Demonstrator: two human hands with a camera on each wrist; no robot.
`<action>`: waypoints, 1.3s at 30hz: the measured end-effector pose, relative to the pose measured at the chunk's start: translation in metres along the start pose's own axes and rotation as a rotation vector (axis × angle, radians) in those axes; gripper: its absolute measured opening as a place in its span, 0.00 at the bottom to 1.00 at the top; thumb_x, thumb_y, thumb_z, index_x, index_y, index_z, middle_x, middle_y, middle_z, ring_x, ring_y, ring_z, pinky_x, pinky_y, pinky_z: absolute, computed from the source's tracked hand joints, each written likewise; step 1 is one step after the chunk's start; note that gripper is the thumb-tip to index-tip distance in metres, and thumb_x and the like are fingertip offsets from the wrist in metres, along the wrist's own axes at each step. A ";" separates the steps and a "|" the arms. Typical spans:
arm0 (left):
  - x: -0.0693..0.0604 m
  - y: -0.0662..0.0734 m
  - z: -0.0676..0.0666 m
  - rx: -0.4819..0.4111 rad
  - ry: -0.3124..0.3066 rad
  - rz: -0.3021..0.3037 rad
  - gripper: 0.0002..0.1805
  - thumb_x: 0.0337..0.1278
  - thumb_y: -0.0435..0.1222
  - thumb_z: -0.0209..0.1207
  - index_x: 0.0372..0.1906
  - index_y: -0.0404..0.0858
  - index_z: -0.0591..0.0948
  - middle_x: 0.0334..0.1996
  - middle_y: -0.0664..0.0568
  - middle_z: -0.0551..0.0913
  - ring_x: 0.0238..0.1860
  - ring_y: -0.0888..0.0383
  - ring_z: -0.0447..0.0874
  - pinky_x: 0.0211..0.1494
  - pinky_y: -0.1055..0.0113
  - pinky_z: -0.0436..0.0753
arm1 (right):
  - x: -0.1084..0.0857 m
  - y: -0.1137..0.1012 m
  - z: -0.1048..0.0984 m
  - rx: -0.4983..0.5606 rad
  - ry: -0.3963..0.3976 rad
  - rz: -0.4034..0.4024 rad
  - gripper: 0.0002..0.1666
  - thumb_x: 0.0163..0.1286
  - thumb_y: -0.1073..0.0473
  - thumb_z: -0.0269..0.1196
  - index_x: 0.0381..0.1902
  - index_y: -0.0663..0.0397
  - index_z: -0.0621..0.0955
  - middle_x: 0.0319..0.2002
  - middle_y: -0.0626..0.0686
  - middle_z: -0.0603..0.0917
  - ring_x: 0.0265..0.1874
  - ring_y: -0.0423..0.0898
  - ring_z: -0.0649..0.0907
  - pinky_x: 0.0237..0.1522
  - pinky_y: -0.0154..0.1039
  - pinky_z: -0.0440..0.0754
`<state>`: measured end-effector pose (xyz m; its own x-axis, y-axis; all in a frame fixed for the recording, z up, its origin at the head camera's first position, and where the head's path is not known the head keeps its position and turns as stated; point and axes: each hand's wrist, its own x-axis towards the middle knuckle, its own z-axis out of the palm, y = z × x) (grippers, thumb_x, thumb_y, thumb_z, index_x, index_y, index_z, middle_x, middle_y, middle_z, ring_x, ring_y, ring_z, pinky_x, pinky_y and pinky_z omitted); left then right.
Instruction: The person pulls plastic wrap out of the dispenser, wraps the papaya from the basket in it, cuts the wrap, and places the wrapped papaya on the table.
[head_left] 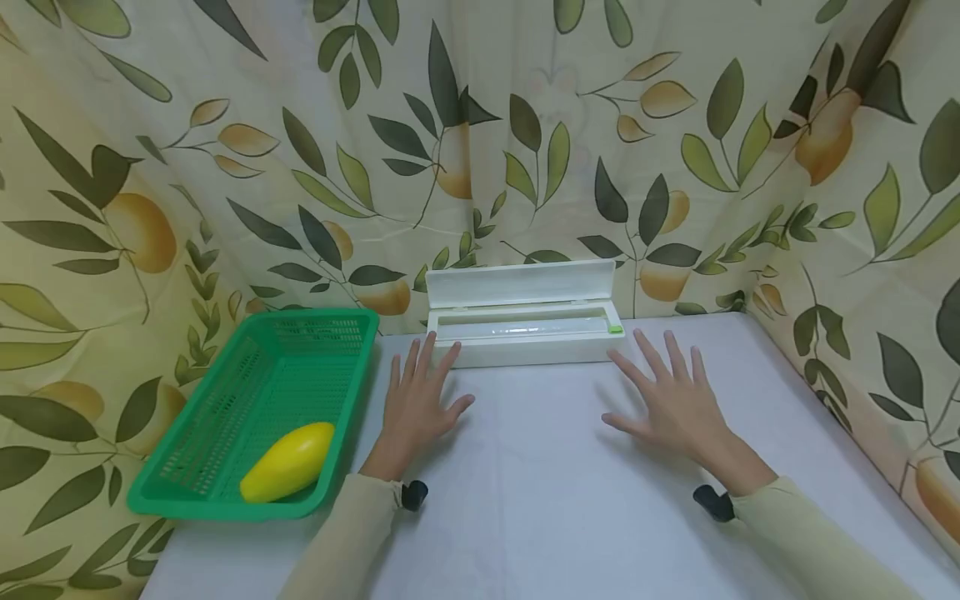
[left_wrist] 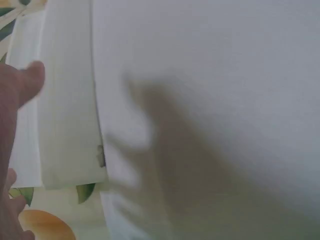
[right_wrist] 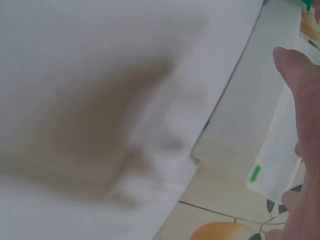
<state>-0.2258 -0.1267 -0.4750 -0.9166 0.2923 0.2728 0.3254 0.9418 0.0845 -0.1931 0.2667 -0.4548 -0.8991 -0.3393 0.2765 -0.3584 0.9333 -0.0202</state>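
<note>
From my remote post, I start at the left with the green basket (head_left: 303,379) on the tabletop (head_left: 540,483); its raised walls, I judge, serve to stop the smooth yellow fruit (head_left: 288,462) in its near right corner from rolling away. Next comes the left hand (head_left: 420,408), fingers straight and spread, grasping nothing, at the left end of the white box (head_left: 525,355); I cannot tell whether the fingertips touch it. The box lies along the tabletop's far edge, long side toward the person, its lid (head_left: 521,286) tilted up behind, which I reckon leaves the clear roll (head_left: 517,327) exposed to both hands. A small green piece (head_left: 616,329) marks the right end. Last, the right hand (head_left: 678,408) has its fingers fanned wide and unladen, forefinger near the box's front right corner; shadows below suggest to me both palms hover.
</note>
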 end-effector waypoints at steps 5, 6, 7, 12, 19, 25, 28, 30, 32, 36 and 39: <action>0.023 -0.002 -0.011 -0.079 0.018 0.000 0.44 0.66 0.50 0.65 0.81 0.49 0.58 0.79 0.39 0.58 0.76 0.37 0.59 0.74 0.36 0.60 | 0.023 0.013 -0.009 -0.050 0.052 -0.079 0.57 0.55 0.28 0.71 0.78 0.38 0.64 0.78 0.63 0.59 0.73 0.78 0.56 0.67 0.80 0.49; 0.028 -0.004 -0.014 -0.085 0.032 0.007 0.43 0.66 0.47 0.67 0.80 0.47 0.61 0.77 0.38 0.62 0.74 0.37 0.63 0.72 0.37 0.64 | 0.028 0.017 -0.010 -0.056 0.067 -0.097 0.57 0.55 0.30 0.73 0.78 0.38 0.65 0.76 0.63 0.61 0.72 0.78 0.58 0.66 0.80 0.51; 0.033 -0.005 -0.016 -0.089 0.039 0.011 0.42 0.66 0.44 0.68 0.79 0.46 0.62 0.75 0.38 0.65 0.73 0.38 0.66 0.71 0.38 0.66 | 0.033 0.020 -0.012 -0.066 0.083 -0.116 0.56 0.55 0.32 0.74 0.77 0.39 0.66 0.75 0.64 0.63 0.70 0.78 0.60 0.65 0.80 0.54; 0.058 -0.011 -0.026 -0.112 0.026 0.006 0.38 0.65 0.38 0.68 0.77 0.44 0.66 0.68 0.40 0.75 0.67 0.39 0.73 0.65 0.42 0.73 | 0.055 0.035 -0.021 -0.056 0.115 -0.150 0.48 0.58 0.44 0.77 0.74 0.43 0.70 0.70 0.66 0.70 0.67 0.77 0.66 0.63 0.77 0.63; 0.080 -0.016 -0.036 -0.053 -0.101 0.030 0.31 0.67 0.37 0.67 0.73 0.43 0.73 0.59 0.41 0.83 0.60 0.40 0.77 0.64 0.45 0.73 | 0.092 0.032 -0.028 0.092 -0.008 -0.117 0.37 0.63 0.61 0.75 0.70 0.48 0.77 0.67 0.67 0.75 0.63 0.71 0.73 0.62 0.70 0.70; 0.090 -0.023 -0.037 -0.018 -0.174 0.060 0.19 0.66 0.36 0.67 0.61 0.39 0.84 0.53 0.42 0.85 0.58 0.42 0.80 0.65 0.43 0.74 | 0.121 0.023 -0.017 0.111 -0.089 -0.125 0.25 0.66 0.64 0.72 0.61 0.52 0.83 0.61 0.65 0.80 0.60 0.67 0.76 0.60 0.63 0.74; 0.094 -0.028 -0.036 -0.018 -0.189 0.067 0.16 0.67 0.34 0.66 0.58 0.39 0.86 0.52 0.43 0.86 0.57 0.42 0.80 0.64 0.42 0.74 | 0.132 0.018 -0.012 0.124 -0.089 -0.144 0.22 0.66 0.66 0.71 0.58 0.53 0.86 0.58 0.64 0.82 0.56 0.66 0.78 0.57 0.61 0.77; 0.096 -0.030 -0.036 -0.013 -0.190 0.076 0.14 0.66 0.33 0.66 0.55 0.39 0.88 0.50 0.43 0.86 0.56 0.42 0.80 0.63 0.42 0.75 | 0.137 0.015 -0.010 0.127 -0.094 -0.148 0.20 0.65 0.67 0.71 0.56 0.52 0.87 0.57 0.64 0.83 0.53 0.65 0.79 0.54 0.58 0.79; 0.097 -0.031 -0.037 -0.016 -0.189 0.080 0.12 0.66 0.32 0.66 0.53 0.39 0.89 0.49 0.43 0.86 0.55 0.42 0.81 0.62 0.42 0.76 | 0.142 0.014 -0.007 0.121 -0.104 -0.149 0.20 0.65 0.68 0.71 0.55 0.52 0.87 0.56 0.64 0.83 0.51 0.64 0.79 0.52 0.57 0.79; 0.101 -0.030 -0.036 -0.017 -0.185 0.105 0.10 0.66 0.31 0.66 0.50 0.39 0.90 0.47 0.44 0.87 0.53 0.43 0.81 0.60 0.43 0.77 | 0.145 0.014 -0.002 0.110 -0.135 -0.131 0.20 0.63 0.70 0.72 0.53 0.51 0.88 0.54 0.62 0.83 0.50 0.62 0.78 0.49 0.55 0.80; 0.104 -0.029 -0.035 -0.006 -0.170 0.122 0.08 0.65 0.31 0.66 0.46 0.40 0.91 0.44 0.45 0.87 0.51 0.44 0.82 0.59 0.44 0.78 | 0.146 0.016 0.001 0.104 -0.145 -0.119 0.19 0.62 0.71 0.73 0.51 0.51 0.89 0.53 0.61 0.83 0.49 0.61 0.78 0.49 0.54 0.80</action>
<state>-0.3220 -0.1293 -0.4161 -0.8960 0.4287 0.1156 0.4376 0.8967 0.0661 -0.3300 0.2319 -0.4154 -0.8729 -0.4667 0.1422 -0.4815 0.8710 -0.0972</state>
